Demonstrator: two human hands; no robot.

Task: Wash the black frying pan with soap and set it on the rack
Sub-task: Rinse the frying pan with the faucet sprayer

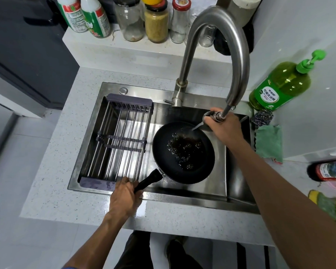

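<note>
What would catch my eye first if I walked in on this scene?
Probably the black frying pan in the middle of the steel sink, with water streaming into it from the pull-out spray head of the big curved faucet. The right hand grips that spray head, and the left hand holds the pan's handle. A bright green soap bottle stands at the sink's far right corner.

Home kitchen. Stainless sink (239, 193) set in a speckled white countertop (52, 193), gooseneck pull-out faucet (217, 35) at 12 o'clock. Glass jars (156, 22) on the ledge behind. Green dish-soap pump bottle (279, 88), steel scourer (262, 118) and cloth (269, 143) at 3 o'clock.
</note>
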